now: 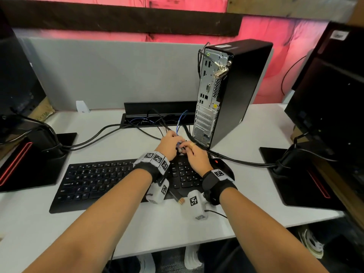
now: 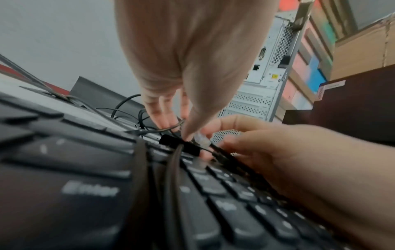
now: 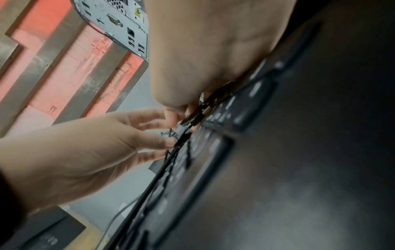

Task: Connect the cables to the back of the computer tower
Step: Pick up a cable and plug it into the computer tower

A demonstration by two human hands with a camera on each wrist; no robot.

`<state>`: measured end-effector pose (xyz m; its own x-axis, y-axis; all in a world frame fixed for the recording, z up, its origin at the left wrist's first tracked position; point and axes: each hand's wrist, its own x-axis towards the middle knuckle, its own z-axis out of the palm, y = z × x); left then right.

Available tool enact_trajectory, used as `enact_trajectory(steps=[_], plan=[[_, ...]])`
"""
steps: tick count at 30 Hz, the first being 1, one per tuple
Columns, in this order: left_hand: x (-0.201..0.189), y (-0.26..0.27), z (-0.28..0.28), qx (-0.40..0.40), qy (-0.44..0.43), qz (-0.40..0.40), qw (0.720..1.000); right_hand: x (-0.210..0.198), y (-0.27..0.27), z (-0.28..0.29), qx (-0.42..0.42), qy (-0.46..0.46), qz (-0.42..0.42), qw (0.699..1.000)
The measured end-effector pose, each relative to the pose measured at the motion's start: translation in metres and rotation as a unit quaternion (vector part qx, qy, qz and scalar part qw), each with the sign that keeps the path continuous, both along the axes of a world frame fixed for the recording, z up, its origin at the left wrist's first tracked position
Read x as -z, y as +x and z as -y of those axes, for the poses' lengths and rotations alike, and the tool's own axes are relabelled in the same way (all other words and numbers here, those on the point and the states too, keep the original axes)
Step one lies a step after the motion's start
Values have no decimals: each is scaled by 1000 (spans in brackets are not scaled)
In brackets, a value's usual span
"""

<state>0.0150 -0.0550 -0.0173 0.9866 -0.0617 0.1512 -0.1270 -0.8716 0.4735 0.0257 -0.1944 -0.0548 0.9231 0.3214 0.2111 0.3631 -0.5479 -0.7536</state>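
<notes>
The black computer tower [image 1: 242,89] stands at the back right of the desk, its grey rear port panel [image 1: 207,99] facing me with open sockets. Both hands meet at a tangle of cable ends just left of the tower's base. My right hand [image 1: 186,145] pinches a clear network plug [image 2: 202,139] on the blue cable [image 1: 180,120]. My left hand [image 1: 175,137] has its thumb on a black plug [image 2: 179,145] and its fingers against the thin black cables behind it. The rear panel [image 3: 119,22] also shows in the right wrist view, above the left hand [image 3: 96,143].
A black keyboard [image 1: 98,180] lies under my wrists, a black mouse [image 1: 222,166] at its right. A gold-tipped plug [image 1: 180,200] rests at the keyboard's front edge. Monitor stands [image 1: 39,160] [image 1: 295,174] flank the desk. An open cable tray [image 1: 157,115] sits behind.
</notes>
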Motion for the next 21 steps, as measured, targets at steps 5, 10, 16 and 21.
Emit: enact_trajectory(steps=[5, 10, 16, 21], plan=[[-14, 5, 1, 5, 135, -9, 991, -26, 2, 8, -36, -32, 88, 995], [-38, 17, 6, 24, 167, 112, 979, -112, -4, 13, 18, 34, 361, 932], [-87, 26, 32, -4, -78, 106, 991, -198, 30, 28, 193, 128, 484, 844], [-97, 42, 37, -5, -68, 108, 992, -219, 73, 39, 112, 43, 372, 921]])
